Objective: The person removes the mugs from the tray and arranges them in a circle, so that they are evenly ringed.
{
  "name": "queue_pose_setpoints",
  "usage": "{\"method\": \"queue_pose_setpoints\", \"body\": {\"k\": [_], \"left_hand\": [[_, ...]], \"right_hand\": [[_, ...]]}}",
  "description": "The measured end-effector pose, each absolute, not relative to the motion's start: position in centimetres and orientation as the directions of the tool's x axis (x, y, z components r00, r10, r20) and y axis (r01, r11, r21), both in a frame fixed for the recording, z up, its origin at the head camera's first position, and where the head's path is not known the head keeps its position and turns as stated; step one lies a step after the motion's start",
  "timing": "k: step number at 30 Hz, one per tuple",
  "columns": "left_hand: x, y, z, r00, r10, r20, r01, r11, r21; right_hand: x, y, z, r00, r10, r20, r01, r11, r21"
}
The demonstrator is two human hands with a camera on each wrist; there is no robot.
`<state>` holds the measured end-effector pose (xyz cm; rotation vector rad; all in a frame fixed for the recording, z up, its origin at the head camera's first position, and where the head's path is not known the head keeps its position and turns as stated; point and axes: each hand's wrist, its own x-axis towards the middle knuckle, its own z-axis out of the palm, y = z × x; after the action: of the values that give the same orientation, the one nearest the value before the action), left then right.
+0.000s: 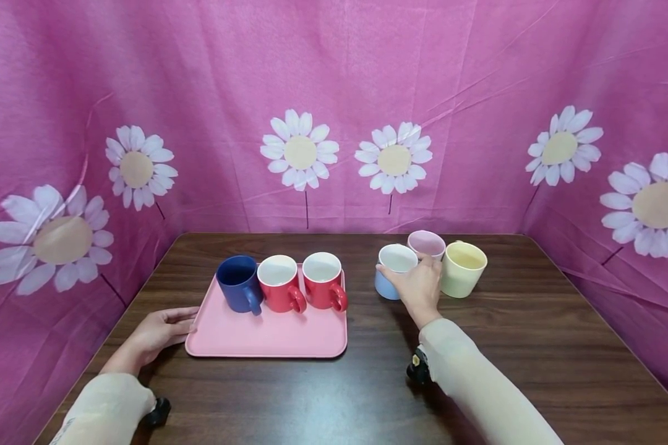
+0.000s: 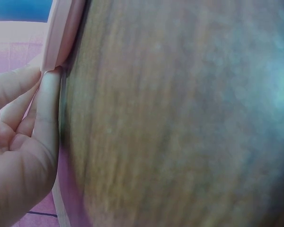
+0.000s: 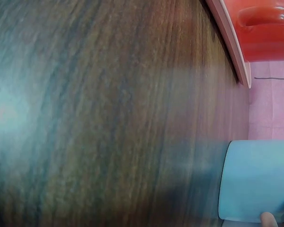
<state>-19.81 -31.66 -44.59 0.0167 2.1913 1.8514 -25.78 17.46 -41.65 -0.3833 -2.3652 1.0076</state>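
My left hand [image 1: 158, 334] holds the left edge of a pink tray [image 1: 267, 337]; in the left wrist view, its digits [image 2: 48, 94] meet at the rim. On the tray, a dark blue mug [image 1: 235, 290], a red mug [image 1: 275, 293] and another red mug [image 1: 318, 292] stand in a row along the back, handles toward me. Over to the right, my right hand [image 1: 420, 287] grips a light blue mug [image 1: 386, 287], thumb on its left side and fingers on its right. The right wrist view shows part of this mug [image 3: 255, 177] and a fingertip.
A pink mug [image 1: 426, 241] stands just behind the light blue one. Beside them on the right is a pale yellow mug [image 1: 463, 272]. All are on a dark wooden table [image 1: 334, 402], with a pink daisy-print cloth [image 1: 345, 74] hanging around it.
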Motion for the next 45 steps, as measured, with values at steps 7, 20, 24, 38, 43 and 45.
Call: {"method": "queue_pose_setpoints", "body": {"k": [7, 20, 24, 38, 43, 45], "left_hand": [[-19.6, -31.7, -44.5, -0.962, 0.181, -0.204, -0.171, 0.183, 0.968], [-19.4, -31.5, -44.2, -0.962, 0.166, -0.218, -0.183, 0.202, 0.962], [-19.4, -31.5, -44.2, -0.962, 0.16, -0.223, -0.188, 0.204, 0.961], [-19.4, -31.4, -44.0, -0.962, 0.159, -0.222, -0.189, 0.199, 0.962], [-19.4, -31.4, -44.0, -0.963, 0.16, -0.215, -0.183, 0.193, 0.964], [-19.4, -31.4, -44.0, -0.964, 0.158, -0.214, -0.184, 0.187, 0.965]], "right_hand": [[-25.8, 17.1, -41.8, -0.806, 0.465, 0.366, 0.052, 0.671, -0.74], [-25.8, 17.1, -41.9, -0.812, 0.46, 0.36, 0.056, 0.674, -0.737], [-25.5, 17.3, -41.9, -0.828, 0.439, 0.348, 0.038, 0.664, -0.746], [-23.2, 18.0, -40.1, -0.895, 0.329, 0.302, 0.041, 0.735, -0.677], [-22.2, 18.2, -39.8, -0.912, 0.275, 0.303, -0.002, 0.736, -0.677], [-21.8, 18.1, -39.9, -0.923, 0.248, 0.295, -0.025, 0.725, -0.688]]}}
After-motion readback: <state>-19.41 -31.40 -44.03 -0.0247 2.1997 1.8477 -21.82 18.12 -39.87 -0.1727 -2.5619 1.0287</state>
